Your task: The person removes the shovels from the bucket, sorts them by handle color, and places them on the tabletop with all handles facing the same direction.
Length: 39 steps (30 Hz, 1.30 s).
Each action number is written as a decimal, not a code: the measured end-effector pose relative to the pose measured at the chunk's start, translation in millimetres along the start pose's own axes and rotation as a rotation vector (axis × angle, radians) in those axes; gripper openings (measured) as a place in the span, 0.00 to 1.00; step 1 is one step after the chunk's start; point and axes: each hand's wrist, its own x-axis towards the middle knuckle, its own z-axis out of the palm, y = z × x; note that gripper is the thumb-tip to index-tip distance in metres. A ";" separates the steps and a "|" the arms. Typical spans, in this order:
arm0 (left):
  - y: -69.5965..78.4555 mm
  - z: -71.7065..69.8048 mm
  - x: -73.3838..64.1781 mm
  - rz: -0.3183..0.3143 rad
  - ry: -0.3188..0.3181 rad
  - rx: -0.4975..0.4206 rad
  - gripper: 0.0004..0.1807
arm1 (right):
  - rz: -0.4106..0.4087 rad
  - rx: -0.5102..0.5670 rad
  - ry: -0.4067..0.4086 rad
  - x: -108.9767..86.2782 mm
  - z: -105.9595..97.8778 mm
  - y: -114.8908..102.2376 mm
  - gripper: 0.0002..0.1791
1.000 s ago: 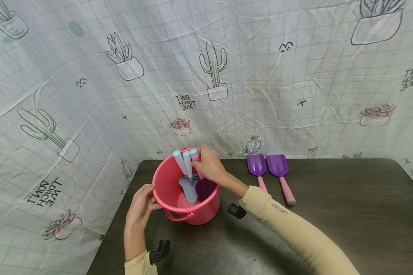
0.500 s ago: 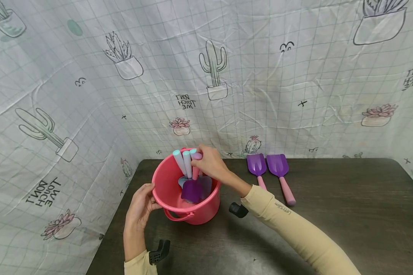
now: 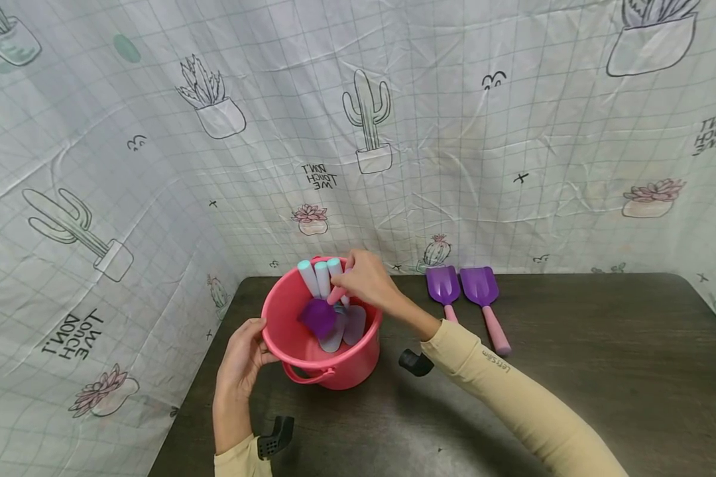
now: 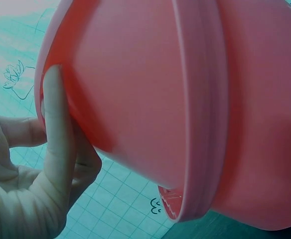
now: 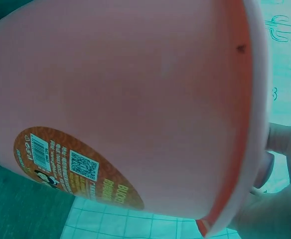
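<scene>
Currently grips the pink handle of a purple shovel (image 3: 318, 318) in the curled fingers of the right hand (image 3: 366, 279), holding the slightly blurred blade tilted inside the mouth of a pink bucket (image 3: 353, 371), near three leaning pale-handled shovels (image 3: 322, 281) with turquoise handle ends. Clasps the rim at the bucket's left side between the fingers and thumb of the left hand (image 3: 241, 358), with an oval label (image 5: 80, 167) on the outer wall. Farther right, includes two more purple shovels (image 3: 480, 285) side by side on the dark table (image 3: 591, 351), with blades toward a cactus-print curtain (image 3: 453, 146).
</scene>
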 end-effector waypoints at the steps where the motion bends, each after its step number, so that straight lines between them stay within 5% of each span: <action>1: 0.1 0.2 0.0 0.001 0.003 0.000 0.14 | 0.004 0.001 -0.003 -0.4 -1.2 -0.4 0.11; 18: 0.8 1.3 2.3 0.004 0.018 -0.008 0.13 | 0.065 0.122 0.007 -8.9 -24.5 -2.3 0.11; 25: 1.0 1.3 2.1 0.002 0.027 0.000 0.13 | 0.107 0.432 -0.115 -12.1 -35.2 1.2 0.15; 33: -0.8 0.5 1.2 0.010 -0.009 0.000 0.13 | 0.199 0.623 -0.242 -13.1 -49.5 12.7 0.09; 39: -1.4 1.4 2.2 0.012 -0.010 0.002 0.15 | 0.245 0.861 -0.344 -13.7 -58.3 18.4 0.13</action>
